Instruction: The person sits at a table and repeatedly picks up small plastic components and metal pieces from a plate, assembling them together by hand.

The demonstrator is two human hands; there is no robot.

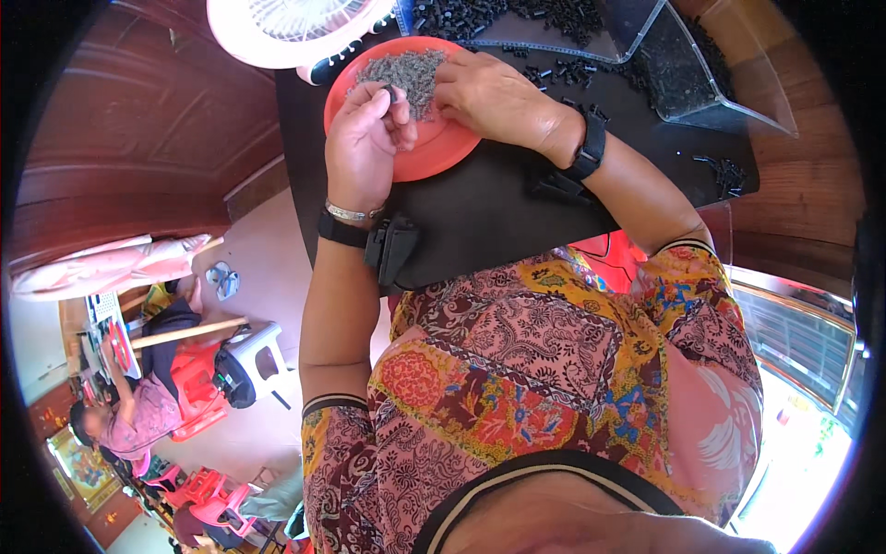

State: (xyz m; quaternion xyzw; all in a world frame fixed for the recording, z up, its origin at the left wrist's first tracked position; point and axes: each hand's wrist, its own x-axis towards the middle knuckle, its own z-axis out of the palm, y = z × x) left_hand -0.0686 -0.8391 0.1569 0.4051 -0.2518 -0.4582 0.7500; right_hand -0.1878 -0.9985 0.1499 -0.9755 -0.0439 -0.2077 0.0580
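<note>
My left hand [362, 152] is closed in a pinch, with a small black cylindrical part [391, 93] between thumb and fingers. It is over the left side of a red-orange plastic bowl [429, 159]. Small grey metal pieces [401, 72] lie heaped in the bowl. My right hand [494, 100] reaches over the bowl's right rim, its fingers bent together at the heap. What those fingertips hold, if anything, is hidden.
A black tabletop [489, 226] carries the bowl. Clear plastic bins [692, 92] with black parts stand behind and to the right. Loose black parts [724, 175] lie near the right edge. A white fan [300, 28] stands far left. Another person [138, 415] sits off left.
</note>
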